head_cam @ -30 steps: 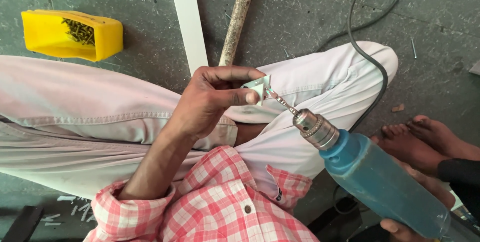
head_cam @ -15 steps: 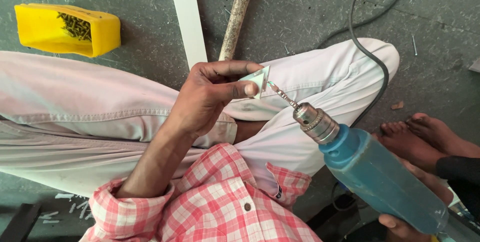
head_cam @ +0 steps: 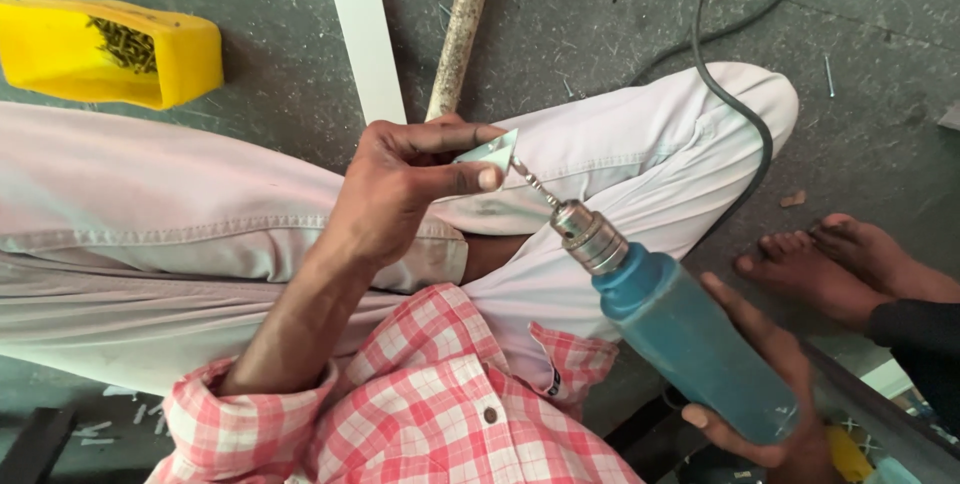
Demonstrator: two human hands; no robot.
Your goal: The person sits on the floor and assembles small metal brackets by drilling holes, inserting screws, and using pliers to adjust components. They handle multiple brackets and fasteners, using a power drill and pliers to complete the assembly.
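left hand (head_cam: 400,184) pinching, right hand (head_cam: 770,394) wrapped

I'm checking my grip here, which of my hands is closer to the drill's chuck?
Left. The left hand pinches a small pale piece at the bit's tip, just up-left of the chuck. The right hand grips the blue drill body's rear, farther away.
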